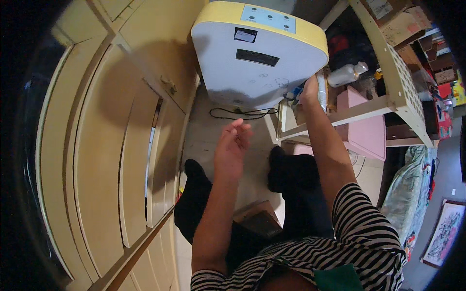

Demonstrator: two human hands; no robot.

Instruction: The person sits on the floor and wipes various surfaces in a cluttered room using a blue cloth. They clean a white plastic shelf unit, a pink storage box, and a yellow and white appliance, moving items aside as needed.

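My left hand [234, 141] hangs over the floor with its fingers loosely curled and apart, nothing in it. My right hand [309, 93] reaches into the lower part of a cream rack [340, 114], beside a long whitish item [322, 89] and small blue and white things. Its fingertips are partly hidden, so whether it grips anything does not show. Just left of that hand stands a large white appliance [257, 77] with a yellow rim and a light blue button panel [268, 18]. A dark cable [228, 116] lies looped on the floor at its base.
Yellowish cabinet doors [102, 155] line the left side. On the rack are a white bottle [344, 74], a pink bin [361, 123] and cardboard boxes [405, 26]. An open carton [259, 218] sits on the floor between my legs. A patterned cloth [410, 184] hangs at the right.
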